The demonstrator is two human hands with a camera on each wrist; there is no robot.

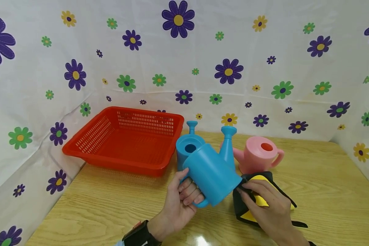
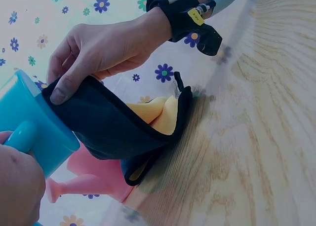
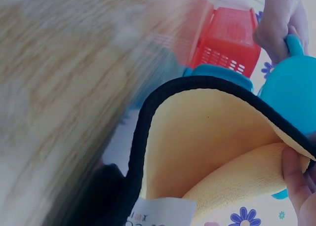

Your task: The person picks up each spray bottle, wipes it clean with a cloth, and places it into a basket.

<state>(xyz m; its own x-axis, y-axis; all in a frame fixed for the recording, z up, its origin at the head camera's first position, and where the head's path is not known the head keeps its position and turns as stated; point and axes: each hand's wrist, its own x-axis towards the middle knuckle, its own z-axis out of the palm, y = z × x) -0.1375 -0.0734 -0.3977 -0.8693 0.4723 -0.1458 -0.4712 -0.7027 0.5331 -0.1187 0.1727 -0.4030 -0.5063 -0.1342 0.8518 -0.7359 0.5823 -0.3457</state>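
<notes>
My left hand [image 1: 184, 200] grips the handle of a blue watering can [image 1: 212, 172], which is tilted and held above the table. My right hand [image 1: 270, 208] pinches a black-and-yellow cloth [image 1: 238, 205] near the can's base. In the left wrist view, the dark side of the cloth [image 2: 113, 127] hangs from the thumb and fingers, its upper edge against the can's bottom rim. The right wrist view shows its fuzzy yellow side [image 3: 237, 181], black binding and a white label [image 3: 163, 213]. Part of the cloth is hidden behind my right hand.
A second blue watering can [image 1: 182, 153] stands behind the held one, partly hidden. To the right stands a pink watering can [image 1: 255, 159]. A red plastic basket [image 1: 123, 167] sits at the back left. Flowered white fabric [image 1: 203, 51] hangs behind the wooden table [image 1: 326, 184].
</notes>
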